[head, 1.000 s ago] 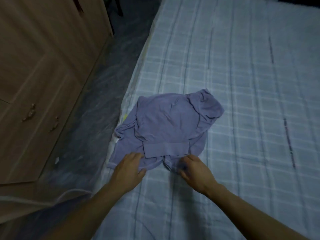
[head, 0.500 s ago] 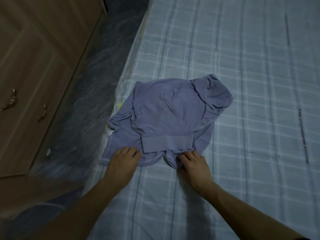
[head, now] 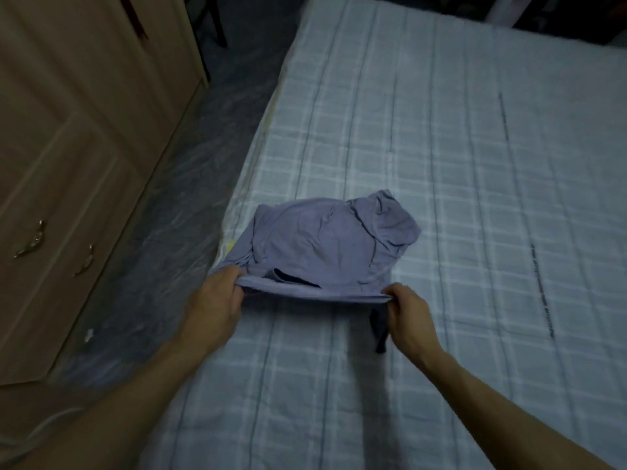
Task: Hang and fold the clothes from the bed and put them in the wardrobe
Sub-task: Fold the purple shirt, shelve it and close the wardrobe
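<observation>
From the head camera, a lilac-blue garment (head: 325,245) lies crumpled on the bed (head: 475,164), near its left edge. The left hand (head: 217,300) pinches the garment's near hem at the left corner, fingers curled over the fabric. The right hand (head: 407,313) pinches the same hem at the right corner, so the edge is lifted and stretched between the 2 hands. A wooden wardrobe (head: 84,130) stands to the left, across a strip of floor (head: 190,184), its 2 metal handles (head: 32,244) side by side.
</observation>
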Motion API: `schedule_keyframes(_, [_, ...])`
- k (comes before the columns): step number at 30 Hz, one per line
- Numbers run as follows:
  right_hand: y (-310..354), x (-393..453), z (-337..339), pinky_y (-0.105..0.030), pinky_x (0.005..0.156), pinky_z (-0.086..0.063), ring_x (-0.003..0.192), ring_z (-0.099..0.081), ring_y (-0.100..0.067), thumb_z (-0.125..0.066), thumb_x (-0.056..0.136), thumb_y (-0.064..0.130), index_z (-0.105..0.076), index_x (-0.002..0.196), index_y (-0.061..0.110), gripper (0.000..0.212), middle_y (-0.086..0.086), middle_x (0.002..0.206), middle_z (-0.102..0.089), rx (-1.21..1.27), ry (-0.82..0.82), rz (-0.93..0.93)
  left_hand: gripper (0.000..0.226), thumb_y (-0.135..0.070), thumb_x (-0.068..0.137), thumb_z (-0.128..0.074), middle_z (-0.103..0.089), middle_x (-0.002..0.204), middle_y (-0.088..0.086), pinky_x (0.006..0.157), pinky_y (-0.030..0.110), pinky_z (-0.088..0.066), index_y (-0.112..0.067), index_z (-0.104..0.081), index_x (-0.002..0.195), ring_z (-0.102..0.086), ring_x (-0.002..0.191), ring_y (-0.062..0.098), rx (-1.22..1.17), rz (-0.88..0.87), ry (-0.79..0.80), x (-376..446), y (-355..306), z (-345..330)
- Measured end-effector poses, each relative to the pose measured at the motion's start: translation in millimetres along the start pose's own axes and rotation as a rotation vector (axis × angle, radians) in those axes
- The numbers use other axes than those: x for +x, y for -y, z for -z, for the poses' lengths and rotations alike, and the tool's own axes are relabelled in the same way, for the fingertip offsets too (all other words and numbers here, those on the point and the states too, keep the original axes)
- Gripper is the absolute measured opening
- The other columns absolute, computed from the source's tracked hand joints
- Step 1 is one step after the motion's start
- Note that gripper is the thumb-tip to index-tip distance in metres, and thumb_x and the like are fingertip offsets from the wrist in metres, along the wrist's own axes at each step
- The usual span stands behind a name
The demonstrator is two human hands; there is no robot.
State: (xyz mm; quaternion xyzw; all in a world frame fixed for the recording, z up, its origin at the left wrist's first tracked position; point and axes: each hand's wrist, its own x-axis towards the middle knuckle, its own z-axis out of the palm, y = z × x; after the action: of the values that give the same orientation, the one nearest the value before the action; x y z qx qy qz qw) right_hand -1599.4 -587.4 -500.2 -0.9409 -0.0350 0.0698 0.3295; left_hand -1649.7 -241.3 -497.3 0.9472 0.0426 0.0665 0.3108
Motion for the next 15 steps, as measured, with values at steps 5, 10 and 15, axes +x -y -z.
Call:
schedule_keyframes(5, [22.7, 9.3, 68.9, -0.024, 0.065, -0.035, 0.076, -0.056, -0.017, -0.052, 0.088, -0.003, -0.063, 0.089, 0.016, 0.022, 0.000, 0.084, -0.062, 0.026, -0.089, 0.077, 0.013, 0.001, 0.086, -0.053, -0.059, 0.078, 0.006, 0.062, 0.028, -0.036, -0.010, -0.058, 0.087, -0.052, 0.068, 0.019, 0.004, -0.069, -0.065, 22.5, -44.9, 51.1])
schedule_keyframes(10, [50.3, -3.6, 146.4, -0.022, 0.064, -0.038, 0.075, -0.054, -0.015, -0.050, 0.090, 0.001, -0.062, 0.089, 0.017, 0.020, 0.000, 0.084, -0.059, 0.014, -0.202, 0.188, 0.011, -0.012, 0.077, -0.051, -0.057, 0.081, 0.005, 0.064, 0.037, -0.044, -0.015, -0.056, 0.086, -0.053, 0.071, 0.026, 0.174, -0.219, -0.078, 22.7, -107.8, 118.8])
schedule_keyframes(15, [73.7, -41.1, 241.2, -0.035, 0.065, -0.048, 0.076, -0.055, -0.018, -0.045, 0.087, 0.012, -0.062, 0.090, 0.017, 0.017, 0.000, 0.087, -0.058, 0.009, -0.356, 0.304, 0.029, 0.000, 0.065, -0.070, -0.054, 0.079, 0.007, 0.060, 0.041, -0.048, -0.013, -0.054, 0.085, -0.054, 0.071, 0.032, 0.382, -0.339, -0.080, 3.7, -185.4, 187.1])
